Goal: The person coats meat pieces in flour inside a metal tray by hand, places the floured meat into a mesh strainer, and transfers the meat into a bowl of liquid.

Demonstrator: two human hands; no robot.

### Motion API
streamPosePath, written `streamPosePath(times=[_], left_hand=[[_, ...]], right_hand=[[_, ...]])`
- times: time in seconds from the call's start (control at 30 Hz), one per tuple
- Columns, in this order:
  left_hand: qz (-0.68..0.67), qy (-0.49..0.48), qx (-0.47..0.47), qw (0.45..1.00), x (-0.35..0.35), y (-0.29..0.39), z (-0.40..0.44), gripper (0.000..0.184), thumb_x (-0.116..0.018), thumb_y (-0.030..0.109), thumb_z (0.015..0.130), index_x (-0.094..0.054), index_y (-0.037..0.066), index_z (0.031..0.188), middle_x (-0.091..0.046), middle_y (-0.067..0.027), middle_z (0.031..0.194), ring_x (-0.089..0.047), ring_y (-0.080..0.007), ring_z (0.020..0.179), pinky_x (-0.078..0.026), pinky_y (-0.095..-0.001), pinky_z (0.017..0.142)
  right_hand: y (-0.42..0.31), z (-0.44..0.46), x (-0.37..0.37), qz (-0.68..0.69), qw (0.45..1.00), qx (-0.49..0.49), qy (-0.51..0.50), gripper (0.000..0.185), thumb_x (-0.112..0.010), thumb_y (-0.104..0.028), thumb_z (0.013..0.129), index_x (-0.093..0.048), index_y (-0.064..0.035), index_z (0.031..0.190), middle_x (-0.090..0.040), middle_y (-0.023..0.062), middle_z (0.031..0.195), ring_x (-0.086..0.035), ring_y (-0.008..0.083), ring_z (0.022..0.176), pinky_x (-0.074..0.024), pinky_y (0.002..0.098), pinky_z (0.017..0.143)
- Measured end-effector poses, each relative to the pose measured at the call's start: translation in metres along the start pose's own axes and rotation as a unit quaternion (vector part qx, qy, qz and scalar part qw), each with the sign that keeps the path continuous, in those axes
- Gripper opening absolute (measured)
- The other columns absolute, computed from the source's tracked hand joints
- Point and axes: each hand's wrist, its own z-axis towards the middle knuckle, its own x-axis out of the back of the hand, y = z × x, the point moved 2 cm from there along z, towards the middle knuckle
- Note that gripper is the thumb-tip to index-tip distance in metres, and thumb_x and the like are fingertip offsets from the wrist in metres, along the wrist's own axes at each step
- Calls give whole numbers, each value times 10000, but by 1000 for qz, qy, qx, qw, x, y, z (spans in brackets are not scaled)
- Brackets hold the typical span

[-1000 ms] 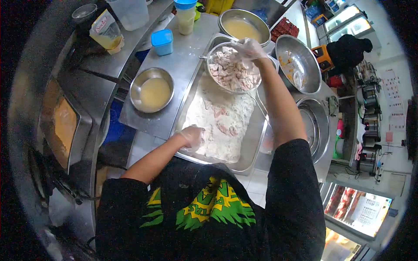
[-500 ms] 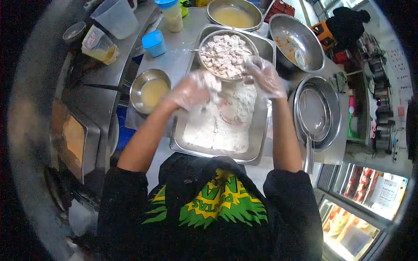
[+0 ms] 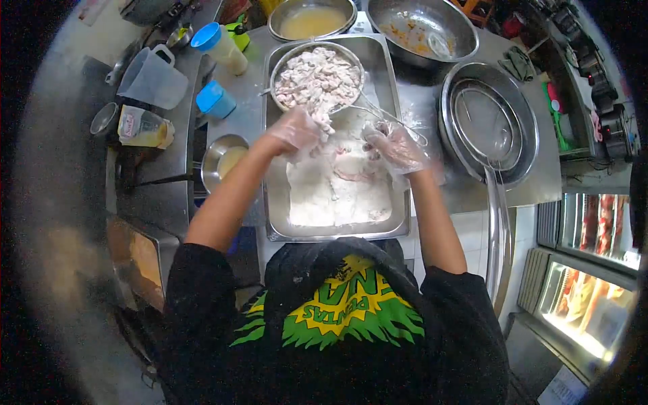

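Note:
Flour covers the bottom of a deep metal tray, with pale pink meat pieces lying partly coated in it. At the tray's far end sits a round strainer heaped with floured meat pieces. My left hand, in a clear plastic glove, is closed around floured pieces at the strainer's near rim. Also gloved, my right hand hovers low over the flour, right of the strainer. Its fingers are curled, and what they hold is hidden. A wire handle runs beside it.
Left of the tray stand a small metal bowl of pale liquid and a blue-lidded tub. A larger bowl of cloudy liquid and a stained metal bowl sit behind. Nested strainers lie at right, handles jutting frontward.
The view has shifted, moving the tray leftward in it. My right hand has dropped from the strainer's rim toward the flour. My left hand with the floured pieces has come closer to the strainer.

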Motion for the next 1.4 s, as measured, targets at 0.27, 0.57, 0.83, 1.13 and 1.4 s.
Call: streamPosePath(times=[0.27, 0.57, 0.83, 1.13, 1.4], left_hand=[[142, 100, -48, 984, 66, 90, 0, 355, -604, 238, 813, -576, 2, 1076, -635, -116, 997, -602, -201, 882, -475, -306, 819], [332, 90, -236, 909, 51, 34, 108, 195, -577, 122, 765, -623, 64, 946, -645, -122, 861, -611, -261, 818, -473, -363, 768], [398, 82, -147, 902, 83, 27, 101, 419, -616, 154, 715, -572, 11, 1106, -635, -203, 903, -616, -292, 826, -489, -356, 766], [547, 32, -183, 816, 95, 11, 103, 447, -659, 232, 714, -548, 16, 1089, -623, -190, 938, -597, -315, 855, -477, -366, 760], [466, 165, -186, 849, 87, 47, 113, 407, -612, 285, 766, -525, 16, 1058, -611, -215, 921, -594, -328, 871, -463, -396, 773]], right_hand=[[-8, -24, -16, 19, 999, -43, -25, 348, -591, -256, 854, -554, 34, 1043, -614, 99, 835, -576, 127, 692, -483, 281, 599], [16, -34, -18, -109, 991, -72, 27, 401, -604, -343, 834, -612, 27, 989, -644, 109, 809, -586, 142, 710, -469, 300, 672], [-1, -40, -14, -113, 993, -29, 12, 386, -608, -316, 823, -602, 12, 1025, -656, 109, 858, -602, 165, 761, -470, 314, 712], [10, -34, -18, -129, 991, -32, 7, 356, -596, -317, 816, -620, 15, 941, -649, 104, 781, -597, 168, 705, -462, 317, 657], [22, -30, -19, -158, 987, -9, 8, 429, -579, -384, 818, -612, 21, 957, -647, 178, 812, -608, 238, 744, -462, 366, 689]])
